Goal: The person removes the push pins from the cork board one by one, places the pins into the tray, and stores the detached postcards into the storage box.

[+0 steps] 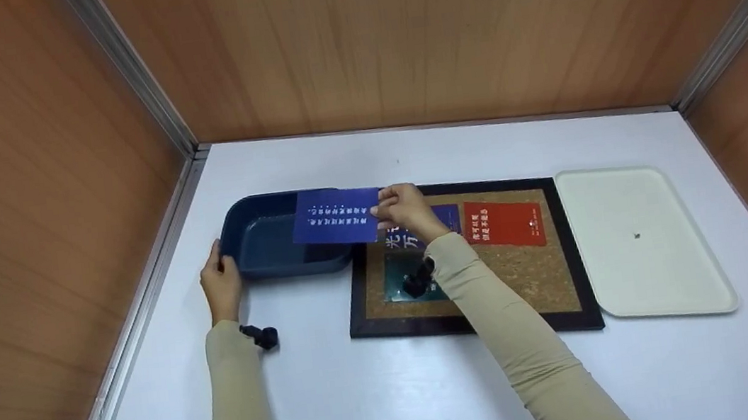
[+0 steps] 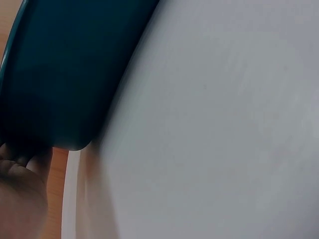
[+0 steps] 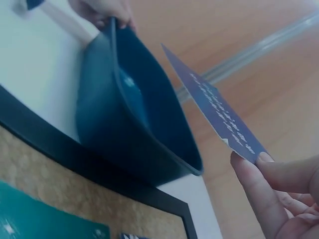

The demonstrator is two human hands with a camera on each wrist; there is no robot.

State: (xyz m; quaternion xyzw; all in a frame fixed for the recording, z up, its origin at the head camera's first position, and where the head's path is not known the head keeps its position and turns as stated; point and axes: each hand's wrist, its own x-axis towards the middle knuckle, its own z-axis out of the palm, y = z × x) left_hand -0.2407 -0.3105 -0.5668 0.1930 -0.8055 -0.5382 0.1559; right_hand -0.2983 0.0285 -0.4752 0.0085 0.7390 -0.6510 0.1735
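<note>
My right hand (image 1: 410, 211) pinches a dark blue card with white writing (image 1: 332, 219) by its right end, between thumb and fingers. The card is in the air over the right part of a dark blue plastic basin (image 1: 289, 270). At the basin's left end my left hand (image 1: 221, 286) grips the rim; in the right wrist view that hand (image 3: 107, 10) shows at the far end. Below my right hand lies a black-framed corkboard (image 1: 525, 280). On it are a red card (image 1: 508, 225), a teal card (image 1: 395, 282) and another blue card (image 1: 448, 217), partly hidden by my right arm.
A cream tray (image 1: 653, 275) stands right of the corkboard, with a tiny dark object (image 1: 638, 235) on it. Wood-grain panels (image 1: 395, 36) with metal edging enclose the white table (image 1: 370, 410) at the back and sides. The basin's right end adjoins the corkboard's frame.
</note>
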